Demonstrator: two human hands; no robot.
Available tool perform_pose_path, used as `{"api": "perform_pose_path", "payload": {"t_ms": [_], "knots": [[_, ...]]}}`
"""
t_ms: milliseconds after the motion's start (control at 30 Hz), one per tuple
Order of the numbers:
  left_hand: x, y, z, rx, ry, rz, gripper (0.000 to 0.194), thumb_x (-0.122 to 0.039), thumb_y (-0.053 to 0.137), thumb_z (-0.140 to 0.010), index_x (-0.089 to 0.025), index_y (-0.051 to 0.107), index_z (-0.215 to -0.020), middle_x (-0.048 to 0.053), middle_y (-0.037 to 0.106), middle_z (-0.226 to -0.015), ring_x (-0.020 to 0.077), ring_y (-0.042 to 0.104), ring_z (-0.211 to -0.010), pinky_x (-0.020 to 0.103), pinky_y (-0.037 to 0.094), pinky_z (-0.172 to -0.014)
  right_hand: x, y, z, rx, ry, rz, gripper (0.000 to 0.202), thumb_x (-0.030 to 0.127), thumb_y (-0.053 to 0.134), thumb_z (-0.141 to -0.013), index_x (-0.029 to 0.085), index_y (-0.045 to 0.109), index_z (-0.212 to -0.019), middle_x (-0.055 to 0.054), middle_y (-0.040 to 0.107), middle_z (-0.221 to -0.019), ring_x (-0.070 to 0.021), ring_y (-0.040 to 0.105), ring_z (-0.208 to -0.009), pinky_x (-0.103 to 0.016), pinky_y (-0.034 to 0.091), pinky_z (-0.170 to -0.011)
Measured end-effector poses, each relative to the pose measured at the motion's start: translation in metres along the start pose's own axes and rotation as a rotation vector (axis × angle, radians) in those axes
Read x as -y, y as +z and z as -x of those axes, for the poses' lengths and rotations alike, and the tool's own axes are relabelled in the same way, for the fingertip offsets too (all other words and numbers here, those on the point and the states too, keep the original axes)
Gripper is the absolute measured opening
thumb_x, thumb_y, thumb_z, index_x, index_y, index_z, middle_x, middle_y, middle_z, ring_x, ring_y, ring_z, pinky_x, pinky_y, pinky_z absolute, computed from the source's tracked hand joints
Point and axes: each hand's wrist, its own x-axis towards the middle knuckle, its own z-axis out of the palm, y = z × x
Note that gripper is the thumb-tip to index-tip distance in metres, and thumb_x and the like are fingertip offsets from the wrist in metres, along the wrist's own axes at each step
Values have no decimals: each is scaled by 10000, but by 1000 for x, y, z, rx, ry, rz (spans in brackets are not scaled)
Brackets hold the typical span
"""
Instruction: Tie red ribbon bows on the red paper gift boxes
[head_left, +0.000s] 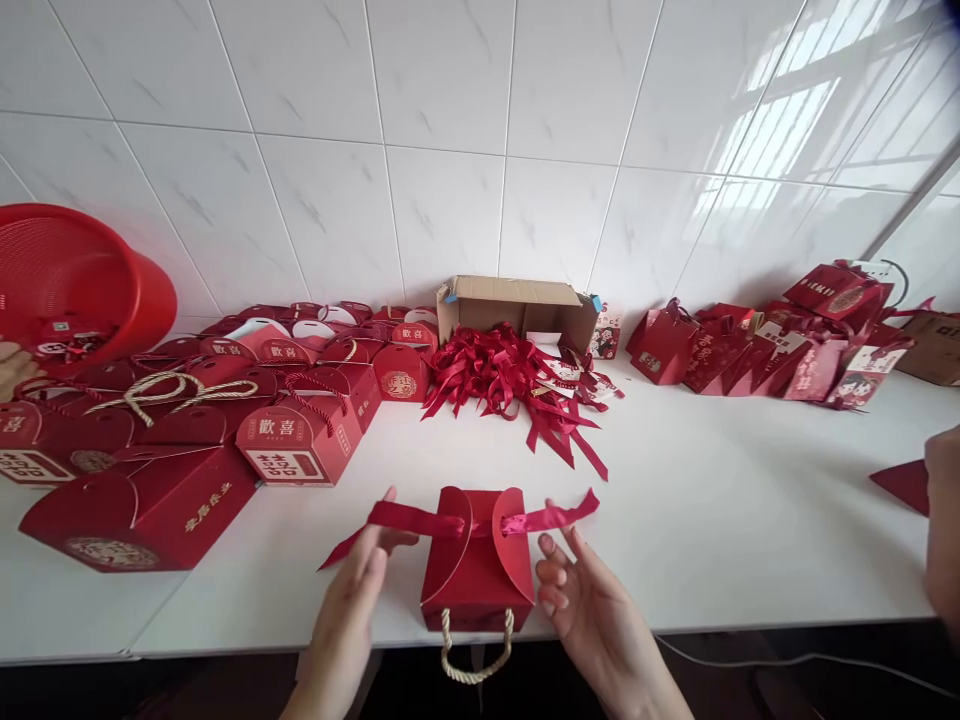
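A small red gift box (480, 570) stands at the table's front edge, its rounded top flaps folded over. A red ribbon (420, 519) runs through the flaps, with one end out to each side. The cream rope handle (476, 672) hangs off the near side. My left hand (358, 590) is just left of the box, fingers apart, under the ribbon's left end. On the right, my right hand (581, 600) has its fingers loosely curled and apart, beside the box and below the ribbon's right end. Neither hand grips anything.
Finished-looking red boxes (292, 445) crowd the left, near a red basket (150, 295). Loose red ribbons (491, 375) spill from a cardboard box (517, 290) by the wall. More red boxes (664, 345) stand back right. Another person's hand (943, 520) is at the right edge.
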Motion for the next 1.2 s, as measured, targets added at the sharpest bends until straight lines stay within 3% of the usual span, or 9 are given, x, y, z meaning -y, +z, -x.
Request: {"api": "perform_pose_path", "payload": {"t_ms": [67,133,300,467,667,767,900,1000,1200], "knots": [[-12,-2,-9,10,-40,270,496,-590,454,-856,-264,593,-1203,57,668,-1006,252,616,-972,399,513,-858,7,0,-3,-30,-125,36,170,348,755,-739,248,669,-846,7,573,-860,-79,508,-647,-189,460,-551],[-26,-7,-18,-47,-55,432,371,-553,519,-843,-267,665,-1029,23,673,-898,211,628,-850,334,540,-732,14,2,-4,-59,-268,117,197,356,751,-742,269,686,-906,14,562,-812,-90,528,-672,-210,491,-606],[-61,-20,-32,-165,29,629,99,-335,703,-767,-259,687,-706,-46,713,-903,159,619,-883,257,526,-701,40,17,1,-54,-551,441,218,351,751,-743,272,713,-943,22,571,-685,-102,507,-614,-251,480,-628],[-97,-18,-36,-152,262,582,69,-152,756,-676,-209,727,-702,-38,729,-746,117,620,-726,245,512,-668,76,49,9,83,-729,817,256,437,611,-859,236,732,-960,7,582,-592,-116,492,-574,-265,412,-573],[-134,-1,-39,3,493,388,81,-268,727,-768,-197,748,-799,1,720,-726,149,638,-749,304,506,-768,103,107,13,216,-985,1009,190,376,707,-787,220,739,-891,-14,636,-713,-134,521,-628,-275,407,-544],[-147,9,-41,29,586,283,121,-276,741,-751,-208,748,-851,0,719,-777,151,641,-795,279,502,-785,102,130,14,275,-1020,1080,201,398,656,-826,207,715,-809,7,563,-628,-110,472,-558,-262,368,-500],[-160,23,-46,31,609,281,163,-332,734,-739,-209,750,-846,11,723,-813,184,663,-845,315,511,-822,98,146,14,350,-988,1137,350,439,615,-843,187,610,-601,37,390,-548,-82,354,-507,-248,280,-469],[-165,29,-47,74,626,266,178,-340,717,-755,-209,753,-869,14,717,-778,191,665,-868,322,504,-843,98,151,12,383,-942,1117,355,468,608,-838,188,623,-622,42,342,-554,-76,296,-498,-246,239,-462],[-171,33,-46,106,653,260,169,-346,709,-768,-206,758,-850,16,726,-782,202,665,-886,348,499,-862,98,153,8,415,-922,1075,314,443,619,-838,199,674,-649,34,392,-575,-93,383,-557,-266,348,-552]]}}
